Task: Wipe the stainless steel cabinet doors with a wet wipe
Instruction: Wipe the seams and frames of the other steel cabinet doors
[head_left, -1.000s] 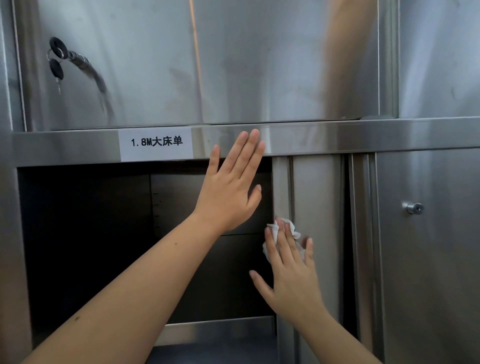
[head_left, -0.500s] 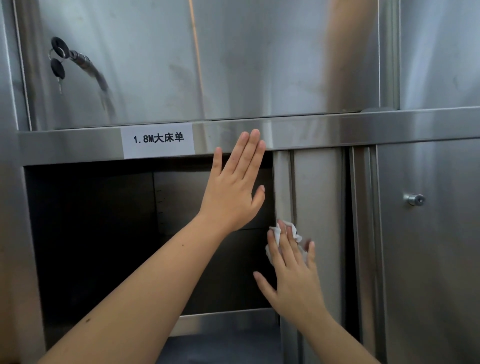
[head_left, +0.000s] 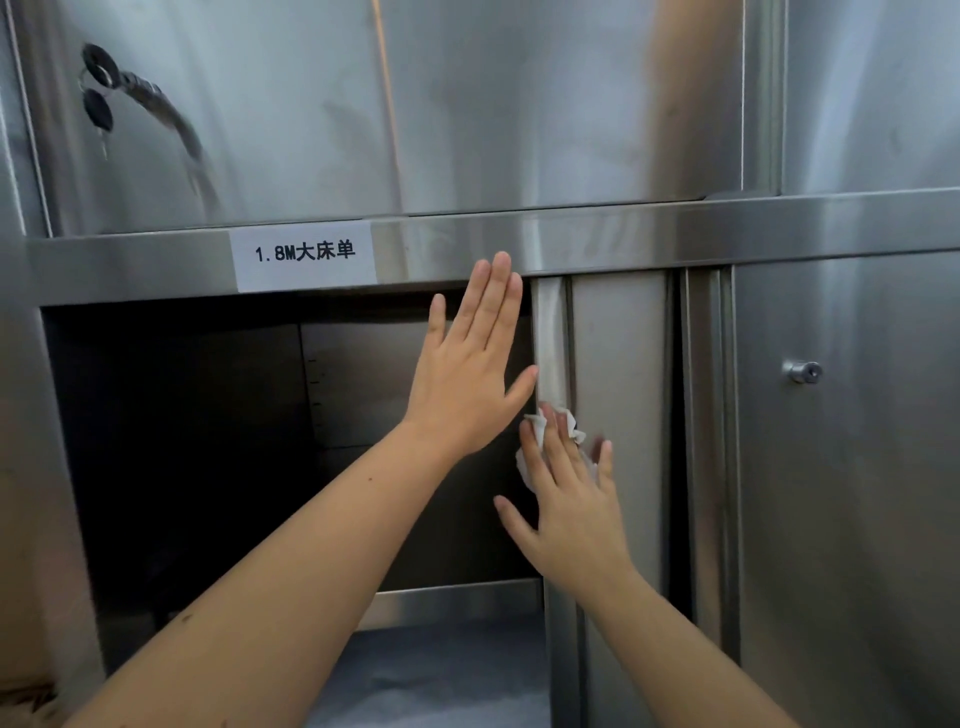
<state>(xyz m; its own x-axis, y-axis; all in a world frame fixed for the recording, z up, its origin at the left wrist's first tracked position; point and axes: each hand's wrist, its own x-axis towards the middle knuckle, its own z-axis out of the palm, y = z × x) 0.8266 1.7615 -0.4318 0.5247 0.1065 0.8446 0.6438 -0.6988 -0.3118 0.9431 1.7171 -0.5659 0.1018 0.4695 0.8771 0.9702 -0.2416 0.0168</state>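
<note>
Far left, up top: keys (head_left: 97, 106) hang from a lock in the upper door (head_left: 493, 104), which is steel and smudged. Below it a horizontal rail (head_left: 701, 228) runs the full width. A white label (head_left: 306, 254) is stuck on its left part and reads "1.8M大床单". Under the label is an open compartment (head_left: 182, 441), dark inside, with a bluish shelf floor (head_left: 441, 670) at the near bottom.

Left hand (head_left: 467, 374) is raised in front of the compartment's right end, palm toward the cabinet. Fingers are straight and pressed together, thumb out to the right. Fingertips overlap the rail's lower edge; cannot tell if they contact the steel. It holds nothing.

Just right of it and lower is the right hand (head_left: 571, 509), flat, fingers spread, thumb out to the left. It presses the wet wipe (head_left: 537, 428) against the left edge of the sliding door (head_left: 623, 353). The wipe is white and crumpled, mostly under the fingers. Bits show above the fingertips and left of the index finger. The left thumb tip sits just above the wipe, near the same door edge; touching or not, cannot tell.

The sliding door shows as a narrow upright strip between the open compartment and a dark vertical gap. Right of that gap is the right-hand door (head_left: 857, 519), closed, with a small round lock knob (head_left: 802, 371) on its upper part.

Both forearms are bare and come in from the bottom edge.
</note>
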